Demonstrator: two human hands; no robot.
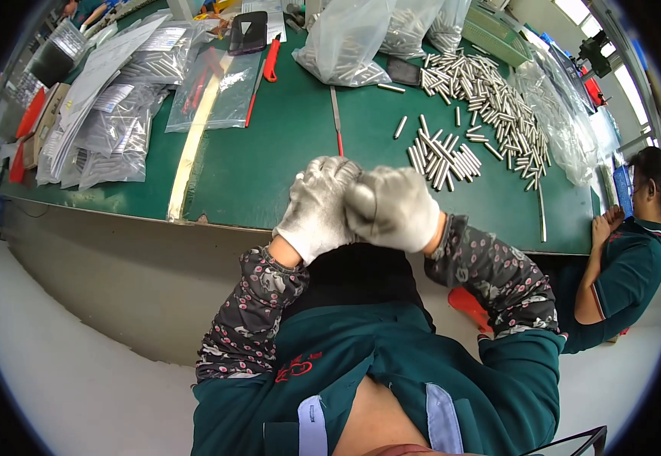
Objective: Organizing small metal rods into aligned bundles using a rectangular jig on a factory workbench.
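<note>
My left hand and my right hand, both in whitish work gloves, meet at the near edge of the green table. The left fingers are curled closed. The right hand is closed too and slightly smeared by motion, pressed against the left or just beside it. Whatever lies between them is hidden. Just beyond the left hand lies a slim file with a red handle toward me. Right of my hands is a small group of short metal pins, and behind it spreads a larger heap of pins.
Clear bags of pins stand at the back. Packed bags with papers sit at left, beside a flat plastic bag, a red cutter and a dark phone. A green basket is far right. A co-worker sits at right.
</note>
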